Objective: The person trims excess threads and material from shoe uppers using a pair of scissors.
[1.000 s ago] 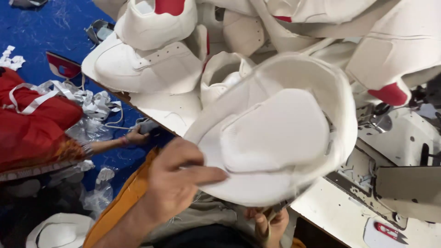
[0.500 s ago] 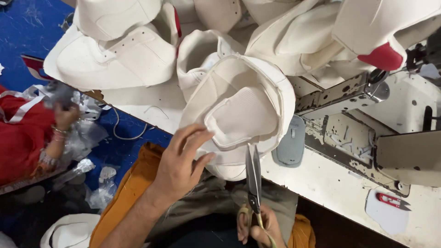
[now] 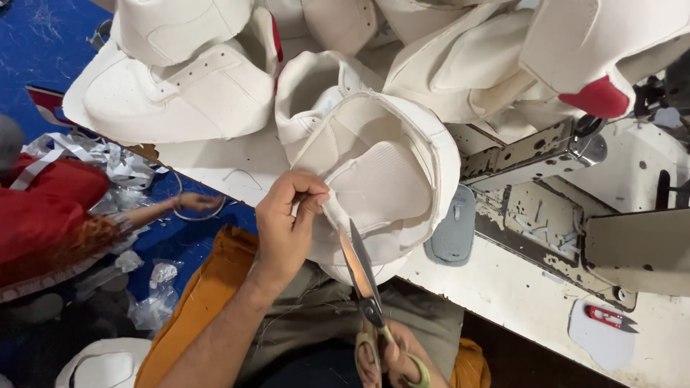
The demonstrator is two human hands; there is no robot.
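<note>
A white stitched shoe upper (image 3: 392, 169) lies inside-up at the near edge of the work table. My left hand (image 3: 287, 219) pinches a strip of its lining edge between thumb and fingers. Low in the middle, my right hand (image 3: 392, 356) holds a pair of scissors (image 3: 363, 276) by the yellow-green handles. The blades point up, slightly parted, with their tips right beside the pinched strip.
A pile of white shoe uppers (image 3: 201, 79), some with red patches (image 3: 600, 97), fills the back. A sewing machine bed (image 3: 546, 215) and a grey oval pad (image 3: 451, 233) lie to the right, red thread snips (image 3: 609, 316) beyond. On the blue floor at left, another person in red (image 3: 50, 208) sits among scraps.
My left hand went from resting on the upper to pinching its lining edge. The scissors rose so the blade tips reach that edge. The view shifted toward the machine.
</note>
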